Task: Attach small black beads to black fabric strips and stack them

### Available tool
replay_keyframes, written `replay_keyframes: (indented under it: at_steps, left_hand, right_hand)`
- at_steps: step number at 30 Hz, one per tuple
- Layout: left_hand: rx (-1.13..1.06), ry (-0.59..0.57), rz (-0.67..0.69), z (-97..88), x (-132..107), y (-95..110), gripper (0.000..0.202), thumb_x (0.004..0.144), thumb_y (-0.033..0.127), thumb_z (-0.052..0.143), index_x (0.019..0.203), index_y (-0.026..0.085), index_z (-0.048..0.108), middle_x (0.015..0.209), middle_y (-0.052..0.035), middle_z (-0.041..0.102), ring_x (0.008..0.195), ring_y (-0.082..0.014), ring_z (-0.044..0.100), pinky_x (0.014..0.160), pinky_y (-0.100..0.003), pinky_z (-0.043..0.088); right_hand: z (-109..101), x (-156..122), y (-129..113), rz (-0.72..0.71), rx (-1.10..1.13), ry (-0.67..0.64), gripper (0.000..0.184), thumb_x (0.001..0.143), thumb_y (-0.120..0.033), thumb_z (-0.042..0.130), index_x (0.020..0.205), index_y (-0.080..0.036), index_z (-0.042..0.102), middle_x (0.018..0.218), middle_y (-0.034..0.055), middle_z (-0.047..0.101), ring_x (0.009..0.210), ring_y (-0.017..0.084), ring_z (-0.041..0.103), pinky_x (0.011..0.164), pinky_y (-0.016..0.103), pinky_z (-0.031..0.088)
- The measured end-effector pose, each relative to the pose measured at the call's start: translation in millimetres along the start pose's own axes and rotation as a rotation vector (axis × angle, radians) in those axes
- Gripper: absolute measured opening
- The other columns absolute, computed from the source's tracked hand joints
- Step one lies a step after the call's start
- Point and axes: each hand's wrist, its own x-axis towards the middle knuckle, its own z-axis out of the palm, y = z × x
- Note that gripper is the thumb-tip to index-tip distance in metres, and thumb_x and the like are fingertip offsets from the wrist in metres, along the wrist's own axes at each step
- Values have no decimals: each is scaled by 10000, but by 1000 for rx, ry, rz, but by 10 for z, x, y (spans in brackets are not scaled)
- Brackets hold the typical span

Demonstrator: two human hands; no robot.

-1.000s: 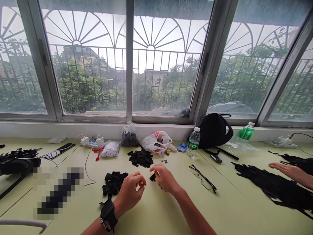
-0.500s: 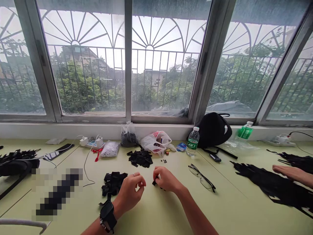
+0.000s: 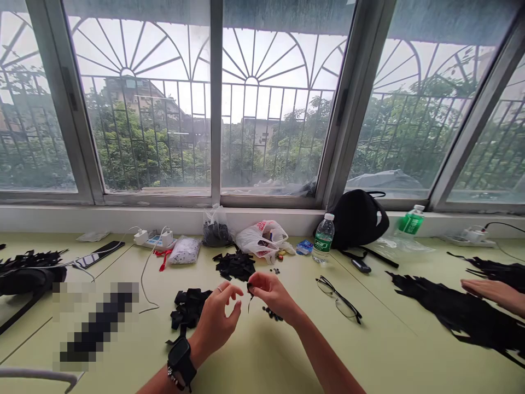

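Observation:
My right hand [image 3: 270, 295] pinches a small black strip piece [image 3: 250, 290] between thumb and fingertips, a thin end of it hanging down. Facing it, my left hand [image 3: 219, 312] has its thumb and fingers apart with nothing between them; a black watch is on that wrist. Close to the left hand lies a pile of black fabric pieces [image 3: 188, 311]. Several small round black parts [image 3: 273, 313] lie on the table by my right wrist. Farther back sit another pile of black pieces [image 3: 234, 265] and a few tiny dark round bits [image 3: 275, 270].
Eyeglasses [image 3: 339, 298] lie right of my hands. Behind stand a water bottle [image 3: 324, 238], a white plastic bag [image 3: 262, 239] and a black cap [image 3: 359, 219]. A white cable [image 3: 143, 284] crosses the left side. Another person's hand [image 3: 492, 293] rests over black strips [image 3: 447, 301] at right.
My right hand has lifted from the table toward the left hand, raising the black piece and uncovering the small round parts. My left hand's thumb and fingers have spread apart.

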Motion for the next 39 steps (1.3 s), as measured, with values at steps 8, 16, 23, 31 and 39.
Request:
replay_keyframes:
  at_steps: [8, 16, 23, 31, 39]
  left_hand:
    - [-45, -31, -57, -11, 17, 12, 159, 967, 388, 623, 941, 239, 671, 889, -4, 716, 786, -170, 609, 697, -283, 455]
    - [-100, -82, -33, -11, 33, 27, 166, 996, 336, 566, 974, 246, 703, 931, -21, 713, 840, -179, 598, 735, -289, 450]
    - [-84, -66, -43, 31, 27, -27, 205, 988, 307, 561, 873, 231, 711, 857, -20, 685, 814, -177, 574, 721, -272, 430]
    - [-16, -64, -105, 36, 25, -74, 251, 969, 273, 546, 817, 230, 740, 765, 2, 706, 717, -168, 545, 683, -280, 391]
    - [27, -23, -109, 58, 8, -119, 201, 923, 201, 545, 794, 209, 699, 767, -11, 680, 702, -165, 545, 660, -274, 387]
  right_hand:
    - [167, 6, 43, 64, 388, 9, 375, 733, -458, 829, 923, -202, 631, 687, -35, 601, 598, 116, 498, 578, 250, 388]
    - [167, -35, -21, 115, 604, 5, 400, 706, -393, 883, 931, -197, 617, 761, -14, 659, 662, 129, 586, 642, 254, 433]
    - [197, -2, 58, 109, 515, 48, 404, 730, -390, 856, 967, -211, 581, 738, -44, 618, 646, 135, 607, 618, 253, 458]
    - [238, -31, 32, 20, 103, -33, 237, 830, -387, 723, 788, -170, 639, 646, -15, 626, 551, 104, 503, 504, 212, 342]
    - [313, -78, 107, -50, -90, -93, 126, 840, -274, 658, 769, -174, 629, 647, -34, 576, 590, 107, 459, 545, 221, 334]
